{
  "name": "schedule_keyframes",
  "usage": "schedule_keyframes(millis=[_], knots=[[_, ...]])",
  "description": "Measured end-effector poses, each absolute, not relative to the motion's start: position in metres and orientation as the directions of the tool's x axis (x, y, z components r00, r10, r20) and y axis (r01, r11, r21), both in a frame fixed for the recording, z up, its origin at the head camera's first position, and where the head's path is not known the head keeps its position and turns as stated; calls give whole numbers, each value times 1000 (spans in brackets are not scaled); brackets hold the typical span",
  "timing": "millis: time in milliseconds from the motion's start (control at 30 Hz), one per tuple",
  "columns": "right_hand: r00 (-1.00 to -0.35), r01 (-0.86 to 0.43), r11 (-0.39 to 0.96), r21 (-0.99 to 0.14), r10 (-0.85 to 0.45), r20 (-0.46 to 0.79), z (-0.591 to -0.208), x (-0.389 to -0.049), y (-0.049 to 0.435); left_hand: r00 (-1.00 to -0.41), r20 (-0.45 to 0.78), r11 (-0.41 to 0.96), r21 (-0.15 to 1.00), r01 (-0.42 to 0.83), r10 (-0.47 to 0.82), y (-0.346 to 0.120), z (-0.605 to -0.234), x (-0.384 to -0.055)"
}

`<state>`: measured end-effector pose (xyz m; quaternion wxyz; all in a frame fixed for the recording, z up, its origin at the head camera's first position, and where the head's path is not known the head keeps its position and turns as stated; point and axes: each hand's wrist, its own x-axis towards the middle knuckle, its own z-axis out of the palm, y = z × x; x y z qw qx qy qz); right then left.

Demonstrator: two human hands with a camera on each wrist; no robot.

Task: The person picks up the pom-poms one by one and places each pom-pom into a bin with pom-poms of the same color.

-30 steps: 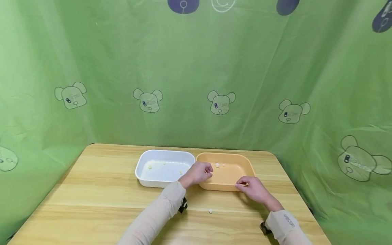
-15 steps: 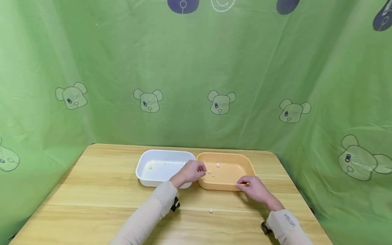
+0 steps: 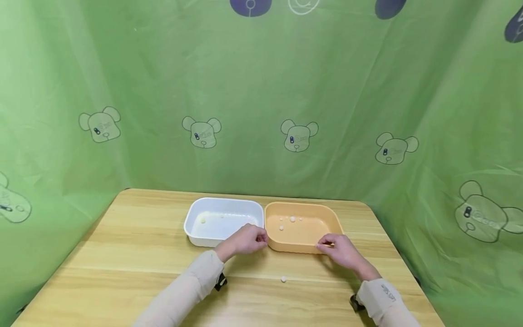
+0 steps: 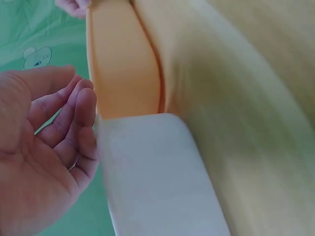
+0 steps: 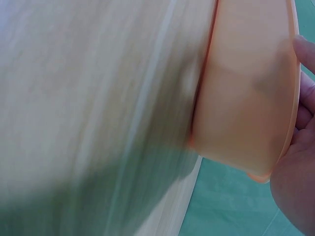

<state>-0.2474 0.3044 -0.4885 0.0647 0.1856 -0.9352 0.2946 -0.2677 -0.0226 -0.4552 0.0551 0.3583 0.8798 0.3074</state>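
My left hand, fingers loosely curled with nothing between them, hovers over the near right corner of a white plastic tray. At the near right corner of an orange plastic tray, my right hand pinches the rim between thumb and fingers; the right wrist view shows its thumb on that rim. Several small white balls lie inside the orange tray, among them a larger ball and a smaller ball. Inside the white tray are small yellowish balls, one yellow ball at its left.
The two trays stand side by side toward the back of the wooden table. A lone white ball lies on the table in front of the orange tray. A green curtain with bear prints hangs behind and at both sides.
My left hand has drawn back from over the orange tray, leftward and toward me. More white balls show in the orange tray than a second ago. My right hand keeps its grip on the rim.
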Motion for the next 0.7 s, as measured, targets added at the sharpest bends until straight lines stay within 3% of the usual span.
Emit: schedule_keyframes(millis=[700], knots=[[-930, -366, 779, -509, -306, 202, -491, -253, 305, -651, 41, 556, 481, 678, 758, 7, -479, -225]])
